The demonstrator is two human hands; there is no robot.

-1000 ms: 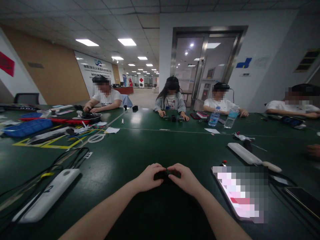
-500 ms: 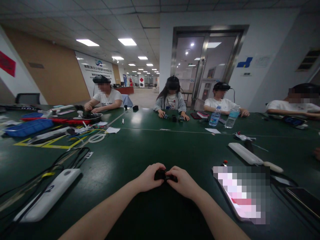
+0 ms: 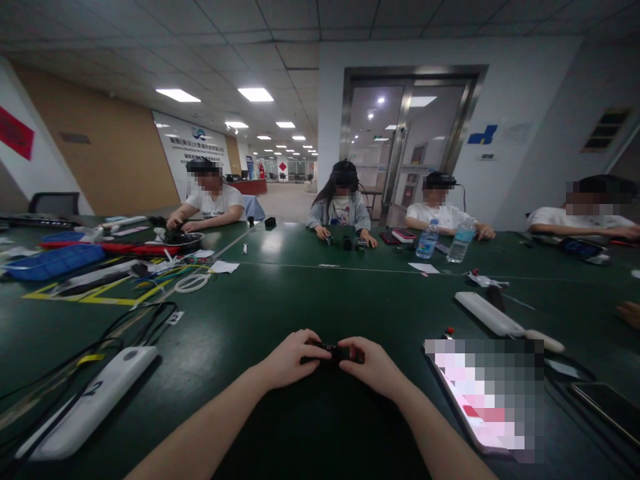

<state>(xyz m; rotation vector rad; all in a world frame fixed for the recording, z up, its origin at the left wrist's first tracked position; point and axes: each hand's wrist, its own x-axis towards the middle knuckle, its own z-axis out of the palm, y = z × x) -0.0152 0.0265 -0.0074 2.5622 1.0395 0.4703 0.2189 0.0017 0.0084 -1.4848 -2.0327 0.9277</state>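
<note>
Between my two hands is a small dark object (image 3: 334, 352), close above or on the green table (image 3: 280, 307); its kind is too dark to make out. Fingers and thumb of my left hand (image 3: 290, 360) close round its left end. At the other end, my right hand (image 3: 373, 365) pinches it between thumb and fingers. Much of the object is covered by my fingers. Right of my hands lies a phone with a lit, blurred screen (image 3: 470, 413).
To the left are a white power strip (image 3: 95, 400) with black cables and a blue tray (image 3: 55, 261). A white bar-shaped device (image 3: 487, 313), a dark phone (image 3: 613, 407) and two water bottles (image 3: 427, 240) are on the right. Several people sit across the table.
My hands have moved slightly apart, showing more of the dark object between them. Both hands keep hold of it. The view has tilted up a little.
</note>
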